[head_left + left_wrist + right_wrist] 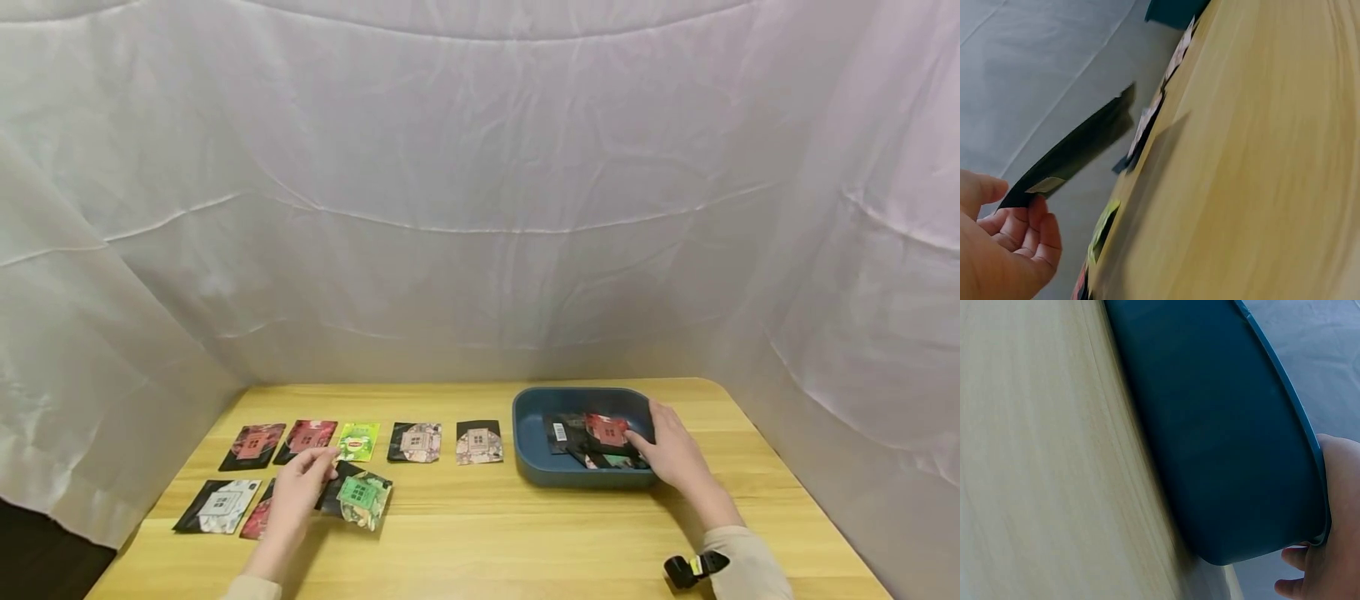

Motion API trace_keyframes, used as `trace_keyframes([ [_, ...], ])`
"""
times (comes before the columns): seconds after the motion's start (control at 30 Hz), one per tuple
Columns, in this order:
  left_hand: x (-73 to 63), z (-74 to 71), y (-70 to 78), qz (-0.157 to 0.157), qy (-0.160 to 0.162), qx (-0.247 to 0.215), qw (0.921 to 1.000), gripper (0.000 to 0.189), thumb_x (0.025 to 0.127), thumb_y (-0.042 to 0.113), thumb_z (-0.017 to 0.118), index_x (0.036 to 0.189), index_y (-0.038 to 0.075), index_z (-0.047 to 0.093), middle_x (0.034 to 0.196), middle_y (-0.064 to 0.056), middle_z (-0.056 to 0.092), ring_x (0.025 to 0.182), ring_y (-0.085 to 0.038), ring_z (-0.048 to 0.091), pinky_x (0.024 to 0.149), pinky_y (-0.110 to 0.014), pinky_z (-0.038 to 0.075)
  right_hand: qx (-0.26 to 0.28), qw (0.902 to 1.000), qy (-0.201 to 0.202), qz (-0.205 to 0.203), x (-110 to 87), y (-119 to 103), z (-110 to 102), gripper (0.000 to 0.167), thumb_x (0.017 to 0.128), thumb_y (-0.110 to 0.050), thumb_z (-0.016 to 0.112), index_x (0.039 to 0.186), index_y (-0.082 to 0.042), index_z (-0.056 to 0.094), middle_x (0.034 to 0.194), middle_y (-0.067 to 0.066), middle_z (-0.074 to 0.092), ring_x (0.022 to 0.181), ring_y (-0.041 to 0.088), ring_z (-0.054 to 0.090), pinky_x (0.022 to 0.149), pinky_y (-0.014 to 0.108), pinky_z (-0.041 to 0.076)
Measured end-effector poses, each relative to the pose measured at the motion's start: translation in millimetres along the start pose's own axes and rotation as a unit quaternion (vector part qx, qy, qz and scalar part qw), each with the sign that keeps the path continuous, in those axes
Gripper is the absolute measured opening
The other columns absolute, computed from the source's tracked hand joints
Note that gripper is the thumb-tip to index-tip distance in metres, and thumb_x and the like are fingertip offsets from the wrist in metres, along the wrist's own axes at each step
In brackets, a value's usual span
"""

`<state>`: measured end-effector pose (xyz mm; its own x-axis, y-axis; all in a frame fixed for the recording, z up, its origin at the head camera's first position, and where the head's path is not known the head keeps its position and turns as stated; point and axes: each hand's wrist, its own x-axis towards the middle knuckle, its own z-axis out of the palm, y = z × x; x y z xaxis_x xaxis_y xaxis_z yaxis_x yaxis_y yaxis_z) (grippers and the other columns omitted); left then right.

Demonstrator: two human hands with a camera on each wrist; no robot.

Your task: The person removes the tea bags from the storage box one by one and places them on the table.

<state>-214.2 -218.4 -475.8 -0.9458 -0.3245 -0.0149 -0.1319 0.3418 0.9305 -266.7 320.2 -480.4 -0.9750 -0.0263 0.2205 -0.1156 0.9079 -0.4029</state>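
Note:
In the head view my left hand (302,486) pinches a black tea sachet with a green label (362,497) by its left corner, held above the table. The left wrist view shows the sachet's dark back (1075,147) between thumb and fingers (1038,228). My right hand (677,446) grips the right end of a blue plastic basin (540,475), thumb over the rim and fingers outside. Inside the basin lie several sachets, a red-labelled one (607,431) on top. The basin's outer wall (1222,437) fills much of the right wrist view.
Across the back lie two red-labelled sachets (252,446), a yellow-green sachet (358,442) and two pale floral ones (415,442). A white-labelled sachet (219,506) and a partly hidden red one (258,518) lie front left. Grey cloth (480,208) hangs behind the wooden table (480,550).

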Motion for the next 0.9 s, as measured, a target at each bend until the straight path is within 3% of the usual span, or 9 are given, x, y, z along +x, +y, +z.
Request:
trace_keyframes([
  [0.23, 4.1, -15.9, -6.7, -0.008, -0.047, 0.068, 0.9966, 0.040, 0.103, 0.030, 0.047, 0.124, 0.001, 0.062, 0.074, 0.001, 0.064, 0.076, -0.010, 0.058, 0.068, -0.025, 0.049, 0.002, 1.0000, -0.002, 0.002, 0.8, 0.9, 1.2, 0.081, 0.096, -0.035, 0.058, 0.148, 0.014, 0.020, 0.149, 0.039, 0.025, 0.139, 0.054, 0.023, 0.112, 0.067, 0.023],
  [0.37, 8.8, -22.2, -8.4, 0.000, -0.072, 0.092, 0.9932, 0.048, 0.104, 0.038, 0.042, 0.123, -0.002, 0.061, 0.074, -0.004, 0.063, 0.071, -0.013, 0.060, 0.064, -0.028, 0.053, 0.005, 1.0000, -0.004, 0.002, 1.0, 1.8, 1.1, 0.081, 0.096, -0.036, 0.058, 0.148, 0.015, 0.020, 0.149, 0.039, 0.024, 0.138, 0.055, 0.022, 0.112, 0.068, 0.022],
  [0.53, 10.1, -27.0, -9.1, 0.008, -0.084, 0.126, 0.9884, 0.059, 0.102, 0.050, 0.041, 0.122, -0.003, 0.060, 0.075, -0.005, 0.064, 0.067, -0.014, 0.060, 0.061, -0.028, 0.052, 0.005, 0.9999, -0.008, 0.004, 0.5, 1.7, 0.2, 0.081, 0.097, -0.036, 0.057, 0.148, 0.014, 0.019, 0.150, 0.039, 0.023, 0.139, 0.055, 0.021, 0.112, 0.067, 0.021],
  [0.9, 5.5, -34.0, -3.7, 0.008, -0.098, 0.167, 0.9811, 0.061, 0.101, 0.047, 0.046, 0.129, -0.006, 0.053, 0.086, -0.012, 0.069, 0.070, -0.015, 0.065, 0.060, -0.031, 0.053, 0.001, 1.0000, -0.005, 0.005, 0.6, 2.0, 0.6, 0.081, 0.096, -0.034, 0.058, 0.148, 0.014, 0.019, 0.150, 0.038, 0.026, 0.138, 0.054, 0.023, 0.112, 0.067, 0.023],
])
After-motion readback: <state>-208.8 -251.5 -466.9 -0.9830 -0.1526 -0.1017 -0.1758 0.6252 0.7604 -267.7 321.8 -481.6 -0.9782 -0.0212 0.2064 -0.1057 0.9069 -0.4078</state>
